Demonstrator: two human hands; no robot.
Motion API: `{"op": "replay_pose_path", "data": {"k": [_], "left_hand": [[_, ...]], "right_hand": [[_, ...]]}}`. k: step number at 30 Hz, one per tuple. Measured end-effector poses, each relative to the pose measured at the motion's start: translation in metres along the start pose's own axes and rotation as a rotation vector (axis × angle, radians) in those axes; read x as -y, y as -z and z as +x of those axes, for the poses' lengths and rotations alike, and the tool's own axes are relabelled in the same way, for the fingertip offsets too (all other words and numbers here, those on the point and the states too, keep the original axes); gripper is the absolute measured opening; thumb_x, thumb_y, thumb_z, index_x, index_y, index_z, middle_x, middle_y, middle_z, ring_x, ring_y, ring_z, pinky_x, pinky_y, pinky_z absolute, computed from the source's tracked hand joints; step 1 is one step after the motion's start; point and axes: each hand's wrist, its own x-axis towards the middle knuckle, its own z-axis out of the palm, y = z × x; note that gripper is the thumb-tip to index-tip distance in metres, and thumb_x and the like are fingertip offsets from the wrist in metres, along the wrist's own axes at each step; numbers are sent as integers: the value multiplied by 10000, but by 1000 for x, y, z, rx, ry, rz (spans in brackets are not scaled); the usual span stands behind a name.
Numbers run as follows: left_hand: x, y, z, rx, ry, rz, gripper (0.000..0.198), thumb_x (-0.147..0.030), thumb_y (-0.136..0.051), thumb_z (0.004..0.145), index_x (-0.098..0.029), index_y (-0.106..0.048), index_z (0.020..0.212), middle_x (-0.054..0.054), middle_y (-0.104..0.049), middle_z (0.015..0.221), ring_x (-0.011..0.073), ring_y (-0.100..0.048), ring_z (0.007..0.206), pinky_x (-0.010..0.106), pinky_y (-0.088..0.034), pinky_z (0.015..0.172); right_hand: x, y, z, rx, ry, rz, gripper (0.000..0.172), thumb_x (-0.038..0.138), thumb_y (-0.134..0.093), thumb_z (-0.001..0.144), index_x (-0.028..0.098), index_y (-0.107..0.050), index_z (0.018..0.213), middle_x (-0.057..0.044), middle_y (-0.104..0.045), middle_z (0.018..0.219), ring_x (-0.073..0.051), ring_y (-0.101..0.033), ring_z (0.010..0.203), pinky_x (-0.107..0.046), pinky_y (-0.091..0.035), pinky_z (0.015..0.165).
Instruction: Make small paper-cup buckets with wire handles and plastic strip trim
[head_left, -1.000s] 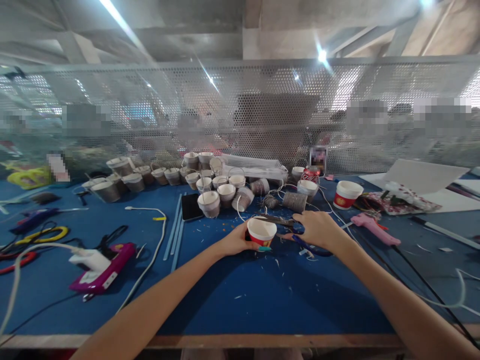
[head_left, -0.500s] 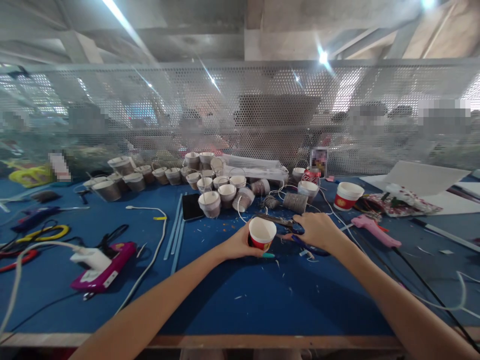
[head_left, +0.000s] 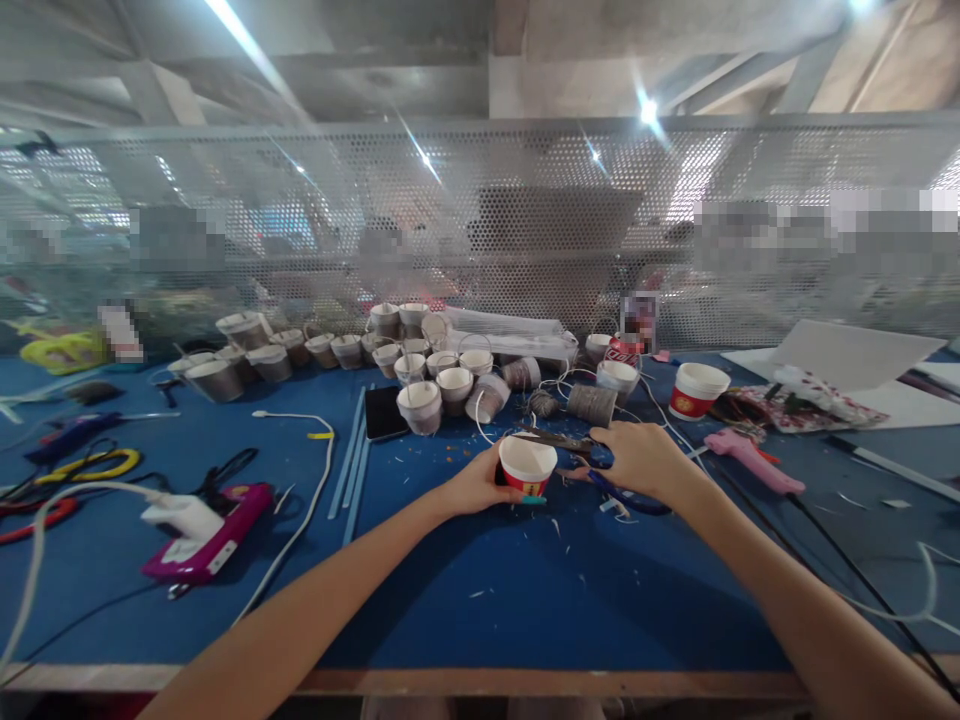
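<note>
A white-rimmed red paper cup [head_left: 528, 466] stands upright near the middle of the table, with my left hand [head_left: 478, 482] wrapped around its left side. The thumb, with a teal nail, presses on the front of the cup. My right hand [head_left: 643, 458] is closed on scissors [head_left: 559, 440] with dark blue handles. Their blades point left, spread apart, and the upper one reaches the cup's far right rim. Whether it touches the rim I cannot tell. Part of the handles is hidden behind my fingers.
Several twine-wrapped cups [head_left: 418, 408] cluster at the back, beside a dark phone [head_left: 385, 414]. A twine spool [head_left: 592, 404] lies behind the scissors. Right are stacked paper cups [head_left: 697, 390] and a pink glue gun [head_left: 752, 462]; left is a magenta power strip [head_left: 210, 540].
The paper cup has turned and shifted slightly right in my left hand. My right hand and the scissors have moved a little to the right.
</note>
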Motion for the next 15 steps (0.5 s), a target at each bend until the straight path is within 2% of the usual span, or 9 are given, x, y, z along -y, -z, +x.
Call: {"op": "replay_pose_path", "data": {"k": [10, 15], "left_hand": [[-9, -2, -1, 10, 52, -40, 662, -228, -737, 593, -136, -436, 1175, 123, -536, 1183, 260, -491, 1091, 410, -367, 944], [-7, -1, -1, 3, 36, -32, 705, -228, -741, 590, -162, -407, 1207, 109, -521, 1189, 249, -476, 1103, 421, -337, 973]], "right_hand": [[3, 3, 1, 62, 27, 9, 430, 545, -414, 787, 181, -617, 895, -107, -673, 804, -247, -635, 733, -277, -380, 574], [1, 1, 2, 55, 21, 2, 391, 505, -429, 790, 180, -616, 902, -103, -670, 805, -255, -634, 736, -284, -378, 560]]}}
